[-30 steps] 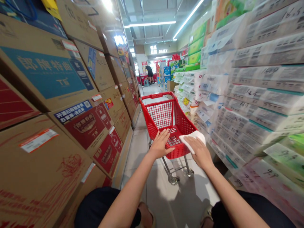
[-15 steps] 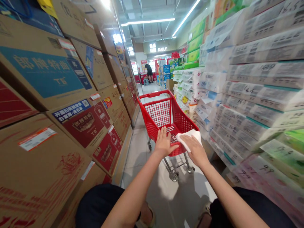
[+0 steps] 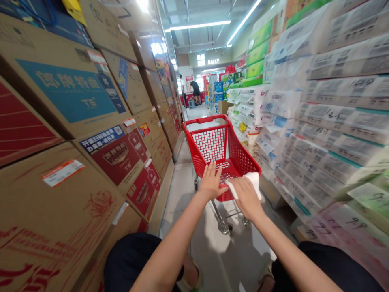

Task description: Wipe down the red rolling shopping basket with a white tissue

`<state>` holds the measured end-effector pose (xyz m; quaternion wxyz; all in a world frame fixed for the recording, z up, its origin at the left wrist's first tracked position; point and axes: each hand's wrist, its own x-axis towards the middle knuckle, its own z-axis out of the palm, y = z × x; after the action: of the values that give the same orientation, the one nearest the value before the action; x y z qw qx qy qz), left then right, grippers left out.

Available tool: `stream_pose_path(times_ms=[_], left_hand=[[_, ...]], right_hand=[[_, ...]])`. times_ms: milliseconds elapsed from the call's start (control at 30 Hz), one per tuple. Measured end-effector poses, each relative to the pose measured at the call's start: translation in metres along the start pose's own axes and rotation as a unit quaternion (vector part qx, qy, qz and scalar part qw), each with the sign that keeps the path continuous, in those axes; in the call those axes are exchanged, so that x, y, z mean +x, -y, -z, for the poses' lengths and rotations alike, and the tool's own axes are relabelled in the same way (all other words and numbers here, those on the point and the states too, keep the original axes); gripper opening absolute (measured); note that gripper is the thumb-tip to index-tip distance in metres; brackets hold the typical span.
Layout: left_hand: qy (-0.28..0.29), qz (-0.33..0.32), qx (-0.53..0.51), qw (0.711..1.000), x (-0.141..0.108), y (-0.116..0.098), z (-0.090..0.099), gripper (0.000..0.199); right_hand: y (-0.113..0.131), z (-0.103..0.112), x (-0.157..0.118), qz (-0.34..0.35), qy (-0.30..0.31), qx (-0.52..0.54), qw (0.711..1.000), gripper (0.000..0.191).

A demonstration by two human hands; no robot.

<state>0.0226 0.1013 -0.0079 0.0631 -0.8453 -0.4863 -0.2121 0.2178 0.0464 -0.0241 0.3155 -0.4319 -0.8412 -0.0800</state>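
A red plastic shopping cart (image 3: 243, 156) on metal legs and wheels stands directly in front of me, its near rim under my hands. My left hand (image 3: 209, 184) lies on that rim with its fingers stretched out and the thumb pointing right. At the cart's near right corner, my right hand (image 3: 246, 197) grips a white cloth (image 3: 255, 182) and presses it on the rim. Part of the cloth is hidden under the fingers. Inside the cart, the lattice back panel and slotted bottom show.
Stacked cardboard cartons (image 3: 88, 162) line the left side of the narrow aisle. On the right rise piles of plastic-wrapped paper packs (image 3: 340, 121) with handwritten prices. A person in dark clothes (image 3: 196, 91) bends over far ahead, beside a small blue stool (image 3: 191, 104).
My right hand has slid the cloth slightly left along the rim, closer to my left hand. The whole view has shifted a little, so the cart appears further right.
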Motion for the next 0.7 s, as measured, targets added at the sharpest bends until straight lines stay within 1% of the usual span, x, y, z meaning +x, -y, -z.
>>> stream_pose_path(times_ms=[67, 100, 167, 233, 300, 400, 467, 500, 567, 633, 700], left_hand=[[-0.021, 0.020, 0.004, 1.000, -0.003, -0.006, -0.001, 0.084], [-0.038, 0.029, 0.006, 0.999, -0.005, -0.010, -0.002, 0.082], [-0.070, 0.038, 0.002, 0.997, -0.012, -0.017, -0.005, 0.081], [-0.078, 0.026, -0.008, 0.997, -0.019, -0.021, -0.006, 0.083], [-0.073, 0.010, -0.013, 0.997, -0.024, -0.021, -0.006, 0.086], [-0.066, -0.003, -0.010, 0.998, -0.025, -0.017, -0.003, 0.087], [-0.064, -0.008, -0.014, 0.998, -0.022, -0.015, -0.004, 0.087], [-0.064, -0.009, -0.017, 0.998, -0.020, -0.015, -0.005, 0.087], [-0.067, -0.009, -0.026, 0.997, -0.018, -0.015, -0.008, 0.089], [-0.071, -0.008, -0.035, 0.997, -0.017, -0.016, -0.012, 0.092], [-0.074, -0.011, -0.040, 0.996, -0.018, -0.015, -0.014, 0.093]], right_hand=[[0.019, -0.008, -0.001, 0.019, -0.007, 0.007, 1.000, 0.077], [0.025, -0.010, -0.002, 0.029, -0.008, 0.009, 1.000, 0.084], [0.026, -0.011, -0.003, 0.062, 0.005, 0.011, 0.998, 0.093], [0.013, -0.006, -0.004, 0.098, 0.032, 0.011, 0.995, 0.099], [-0.009, 0.002, -0.006, 0.096, 0.044, 0.006, 0.994, 0.101], [-0.042, 0.011, -0.010, 0.018, 0.015, -0.013, 1.000, 0.098], [-0.052, 0.013, -0.013, -0.026, -0.007, -0.027, 0.999, 0.095], [-0.051, 0.013, -0.015, -0.038, -0.013, -0.030, 0.999, 0.093], [-0.038, 0.010, -0.016, -0.040, -0.016, -0.028, 0.999, 0.092], [-0.016, 0.007, -0.015, -0.009, -0.001, -0.015, 1.000, 0.094], [0.003, 0.004, -0.014, 0.040, 0.021, -0.002, 0.999, 0.098]])
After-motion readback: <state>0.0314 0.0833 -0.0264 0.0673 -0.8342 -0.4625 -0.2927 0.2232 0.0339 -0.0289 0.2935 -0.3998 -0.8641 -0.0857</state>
